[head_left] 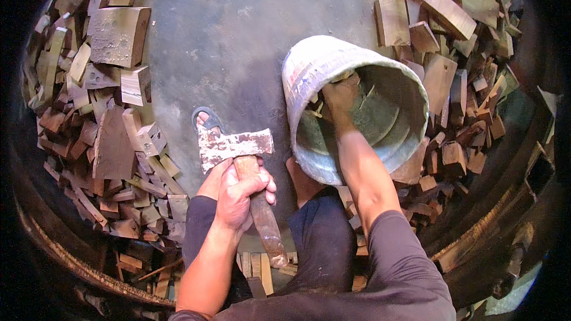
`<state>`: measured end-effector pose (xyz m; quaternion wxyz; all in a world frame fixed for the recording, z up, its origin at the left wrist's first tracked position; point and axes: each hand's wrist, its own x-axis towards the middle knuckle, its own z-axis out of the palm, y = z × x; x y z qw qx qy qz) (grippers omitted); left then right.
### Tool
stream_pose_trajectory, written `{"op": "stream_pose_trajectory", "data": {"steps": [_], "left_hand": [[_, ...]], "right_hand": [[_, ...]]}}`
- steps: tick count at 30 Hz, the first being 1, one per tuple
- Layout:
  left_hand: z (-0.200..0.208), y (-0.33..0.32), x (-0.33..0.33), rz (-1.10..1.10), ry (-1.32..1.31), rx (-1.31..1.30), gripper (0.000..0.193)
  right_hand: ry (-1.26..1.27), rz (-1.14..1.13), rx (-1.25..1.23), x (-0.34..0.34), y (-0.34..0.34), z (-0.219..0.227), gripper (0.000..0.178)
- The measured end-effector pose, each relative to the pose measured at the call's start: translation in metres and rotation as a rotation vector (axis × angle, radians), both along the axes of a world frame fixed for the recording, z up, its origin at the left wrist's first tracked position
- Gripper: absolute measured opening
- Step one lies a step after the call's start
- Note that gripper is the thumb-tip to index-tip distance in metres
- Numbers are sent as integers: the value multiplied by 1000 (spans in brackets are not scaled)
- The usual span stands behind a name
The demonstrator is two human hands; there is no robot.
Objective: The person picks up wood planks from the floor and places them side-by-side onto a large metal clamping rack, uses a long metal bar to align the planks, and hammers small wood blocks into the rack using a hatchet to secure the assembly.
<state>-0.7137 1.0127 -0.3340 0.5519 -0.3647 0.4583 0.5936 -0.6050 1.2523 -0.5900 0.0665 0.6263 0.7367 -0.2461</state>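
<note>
My left hand (241,193) is wrapped round the wooden handle of a hatchet (262,226). Its worn, paint-flecked head points up and away from me, above my left foot. To the right, a whitish bucket (309,74) lies tipped, with its wide mouth towards me. My right hand (341,92) reaches inside the bucket, against its upper left wall. Those fingers look curled in the shadow, and small pale wood bits show beside them. What they hold, if anything, is hidden.
Heaps of wood offcuts (113,142) rise on the left, with more wood blocks (455,95) on the right. Grey concrete floor (208,30) lies between them. Below my legs are several wood strips (264,267). My left foot wears a dark sandal (205,113).
</note>
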Motion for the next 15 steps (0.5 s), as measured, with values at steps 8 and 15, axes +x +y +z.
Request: {"op": "stream_pose_trajectory", "data": {"steps": [8,15], "left_hand": [[-4,13,-2,-279,63,209,34],[5,36,2,-10,159,382,76]], "right_hand": [[198,-25,-509,66,58,-16,61],[351,-34,-903,12,40,205,63]]}}
